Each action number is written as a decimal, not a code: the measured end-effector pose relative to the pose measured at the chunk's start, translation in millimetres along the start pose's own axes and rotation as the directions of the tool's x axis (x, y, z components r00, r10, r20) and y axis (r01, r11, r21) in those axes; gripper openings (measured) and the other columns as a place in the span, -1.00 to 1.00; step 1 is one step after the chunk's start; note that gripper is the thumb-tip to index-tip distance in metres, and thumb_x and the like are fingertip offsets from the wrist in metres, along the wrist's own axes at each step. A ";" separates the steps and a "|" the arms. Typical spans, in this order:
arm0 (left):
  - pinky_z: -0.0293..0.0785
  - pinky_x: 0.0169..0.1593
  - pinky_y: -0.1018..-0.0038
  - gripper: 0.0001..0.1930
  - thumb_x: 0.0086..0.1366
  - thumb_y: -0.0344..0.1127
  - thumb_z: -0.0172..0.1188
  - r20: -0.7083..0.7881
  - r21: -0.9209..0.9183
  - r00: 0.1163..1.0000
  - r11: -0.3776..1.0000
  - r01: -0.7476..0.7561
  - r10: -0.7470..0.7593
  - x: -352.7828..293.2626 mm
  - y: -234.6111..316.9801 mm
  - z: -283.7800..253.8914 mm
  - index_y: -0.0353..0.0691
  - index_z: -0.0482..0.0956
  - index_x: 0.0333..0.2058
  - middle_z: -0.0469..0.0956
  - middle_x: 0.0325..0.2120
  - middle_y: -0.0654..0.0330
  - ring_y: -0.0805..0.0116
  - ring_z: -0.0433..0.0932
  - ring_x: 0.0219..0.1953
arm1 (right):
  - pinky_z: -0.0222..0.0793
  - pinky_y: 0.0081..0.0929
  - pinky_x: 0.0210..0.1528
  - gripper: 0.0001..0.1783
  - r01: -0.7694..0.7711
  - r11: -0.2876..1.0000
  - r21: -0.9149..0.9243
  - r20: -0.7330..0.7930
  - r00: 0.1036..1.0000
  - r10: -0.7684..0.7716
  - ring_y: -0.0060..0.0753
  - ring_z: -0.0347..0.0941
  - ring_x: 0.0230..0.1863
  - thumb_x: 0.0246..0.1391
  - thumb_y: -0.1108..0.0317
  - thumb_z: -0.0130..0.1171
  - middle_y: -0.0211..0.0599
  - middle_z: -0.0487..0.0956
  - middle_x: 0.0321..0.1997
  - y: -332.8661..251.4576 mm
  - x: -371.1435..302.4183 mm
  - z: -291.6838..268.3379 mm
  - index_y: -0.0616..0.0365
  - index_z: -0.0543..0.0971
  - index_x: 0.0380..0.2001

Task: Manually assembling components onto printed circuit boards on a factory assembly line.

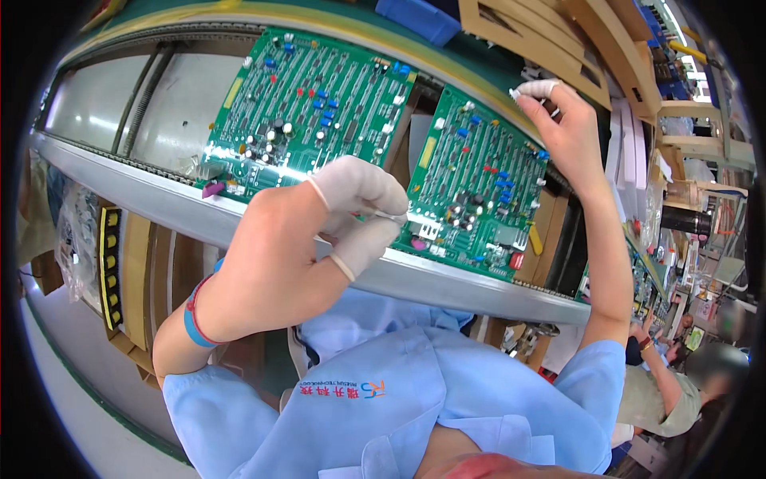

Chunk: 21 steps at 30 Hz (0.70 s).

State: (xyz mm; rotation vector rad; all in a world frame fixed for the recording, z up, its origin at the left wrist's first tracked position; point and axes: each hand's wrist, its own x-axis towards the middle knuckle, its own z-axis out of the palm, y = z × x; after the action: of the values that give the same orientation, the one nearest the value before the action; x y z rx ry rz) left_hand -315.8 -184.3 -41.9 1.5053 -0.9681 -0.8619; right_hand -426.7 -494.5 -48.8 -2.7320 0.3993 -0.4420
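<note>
White finger cots cover the thumb and fingers of my left hand (287, 247), whose tips are pinched together over the gap between two green circuit boards. What lies between those fingertips is too small and hidden to name. The larger-looking circuit board (295, 104) lies behind and left of this hand; the other circuit board (483, 188) is on its right. Both carry blue, red, white and black components. Above the far right corner of the right board, my right hand (565, 128) pinches a small white part (515, 93) between thumb and a covered finger.
The boards sit on a conveyor with a metal front rail (159, 191). A blue bin (419, 20) and cardboard trays (535, 40) stand beyond it. A purple piece (213, 190) is at the left board's near corner. Another person (666, 391) works at the far right.
</note>
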 end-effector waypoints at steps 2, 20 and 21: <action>0.53 -0.23 0.57 -0.78 0.29 -0.57 0.06 -0.031 -0.102 0.994 0.989 0.103 -0.106 -8.0 -3.6 -0.4 -0.35 0.43 -0.08 0.62 -0.28 0.13 0.50 0.61 -0.31 | 0.37 -0.51 -0.40 -0.89 0.032 0.993 -0.115 0.024 0.999 -0.030 -0.44 0.48 -0.48 0.02 0.30 0.25 -0.42 0.56 -0.43 -7.4 3.1 5.8 0.04 0.64 -0.38; 0.43 -0.45 0.60 -0.87 0.21 -0.51 0.22 -0.042 0.123 0.999 0.992 -0.026 0.031 -5.3 -19.3 14.9 -0.35 0.60 -0.24 0.60 -0.44 0.20 0.57 0.49 -0.56 | 0.39 -0.50 -0.46 -0.89 0.230 0.926 -0.301 0.067 0.973 -0.220 -0.42 0.51 -0.48 -0.01 0.28 0.28 -0.51 0.57 -0.40 -2.8 -13.8 32.7 -0.04 0.67 -0.37; 0.43 -0.45 0.60 -0.87 0.21 -0.51 0.22 -0.037 0.129 0.999 0.992 -0.016 0.021 -3.5 -16.3 17.6 -0.35 0.60 -0.24 0.60 -0.44 0.20 0.57 0.49 -0.56 | 0.41 -0.44 -0.46 -0.90 0.271 0.909 -0.316 0.052 0.962 -0.268 -0.34 0.52 -0.46 -0.01 0.25 0.27 -0.50 0.54 -0.42 -2.4 -13.7 32.4 -0.04 0.66 -0.41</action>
State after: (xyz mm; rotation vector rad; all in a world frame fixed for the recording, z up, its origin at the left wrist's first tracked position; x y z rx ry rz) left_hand -331.2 -186.8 -60.4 1.6139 -1.0243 -0.7669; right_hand -427.3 -478.6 -80.3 -3.1237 0.0930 -0.4715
